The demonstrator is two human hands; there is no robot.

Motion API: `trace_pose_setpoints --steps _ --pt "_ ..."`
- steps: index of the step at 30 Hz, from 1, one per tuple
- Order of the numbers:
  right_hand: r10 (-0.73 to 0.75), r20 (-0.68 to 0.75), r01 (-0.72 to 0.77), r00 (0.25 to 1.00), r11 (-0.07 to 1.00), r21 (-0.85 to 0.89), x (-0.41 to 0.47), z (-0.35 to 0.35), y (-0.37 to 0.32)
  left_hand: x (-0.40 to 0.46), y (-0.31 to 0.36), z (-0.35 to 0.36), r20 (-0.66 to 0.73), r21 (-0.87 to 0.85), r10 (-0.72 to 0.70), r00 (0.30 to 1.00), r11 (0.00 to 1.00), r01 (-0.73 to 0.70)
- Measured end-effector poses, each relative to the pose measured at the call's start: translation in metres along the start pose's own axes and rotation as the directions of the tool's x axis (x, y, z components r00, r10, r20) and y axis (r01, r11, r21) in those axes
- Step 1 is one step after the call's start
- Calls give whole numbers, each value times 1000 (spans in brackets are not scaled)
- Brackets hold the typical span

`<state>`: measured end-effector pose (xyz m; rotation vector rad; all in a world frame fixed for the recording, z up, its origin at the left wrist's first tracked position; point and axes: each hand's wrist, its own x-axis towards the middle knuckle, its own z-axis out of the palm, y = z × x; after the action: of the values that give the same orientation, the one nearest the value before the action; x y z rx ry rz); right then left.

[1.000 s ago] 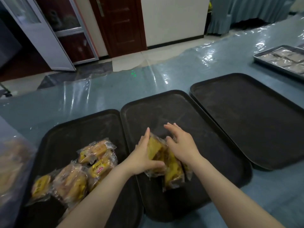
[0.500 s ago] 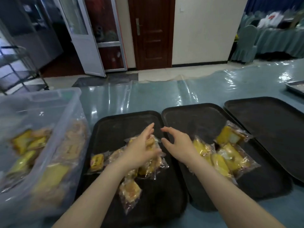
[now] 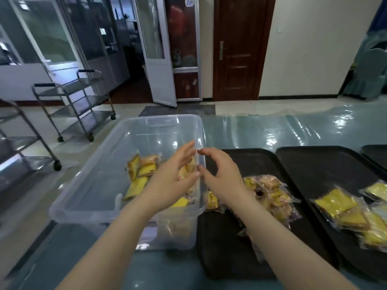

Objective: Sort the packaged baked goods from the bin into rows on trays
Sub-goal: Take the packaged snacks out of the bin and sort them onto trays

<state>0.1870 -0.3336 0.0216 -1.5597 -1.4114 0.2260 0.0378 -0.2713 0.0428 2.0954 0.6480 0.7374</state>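
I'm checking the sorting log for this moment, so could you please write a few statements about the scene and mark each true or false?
1. The clear bin still holds packaged goods. True.
2. Both hands grip packets. False: the left hand and right hand are open and hold nothing.
3. The nearest black tray holds a loose pile of packets. True.
4. The second tray holds nothing. False: yellow packets lie on it.
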Motion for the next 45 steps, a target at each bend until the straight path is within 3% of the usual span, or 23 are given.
trace_pose_setpoints --steps 7,11,16,19,23,27,31,39,41,45 --pt "-33 236 66 971 989 -134 45 47 -5 -14 -55 -65 -156 83 -88 984 991 102" --pt "47 498 149 866 927 -346 57 58 0 -22 -79 -94 -226 169 -128 966 971 168" --pt "179 638 280 749 787 -550 67 68 -6 -20 -96 -132 -259 370 -129 957 902 222" --pt "314 661 235 682 761 -604 80 88 -9 -12 -108 -163 -220 503 -137 966 833 233" --pt "381 692 267 613 725 -635 96 131 -9 0 -128 -194 -179 618 -169 969 747 245" --pt "474 701 412 533 578 -704 101 167 6 0 -153 -194 -50 647 -272 961 725 239" --pt "599 674 528 432 439 -727 92 184 36 1 -167 -190 -4 717 -202 979 682 144" --pt "673 666 439 321 518 -735 86 182 48 2 -172 -186 -29 728 -175 984 672 140" --pt "653 677 464 339 510 -724 88 181 46 1 -173 -187 -38 730 -170 985 668 143" --pt "499 690 382 524 586 -714 94 176 41 1 -171 -185 -28 761 -150 988 638 119"
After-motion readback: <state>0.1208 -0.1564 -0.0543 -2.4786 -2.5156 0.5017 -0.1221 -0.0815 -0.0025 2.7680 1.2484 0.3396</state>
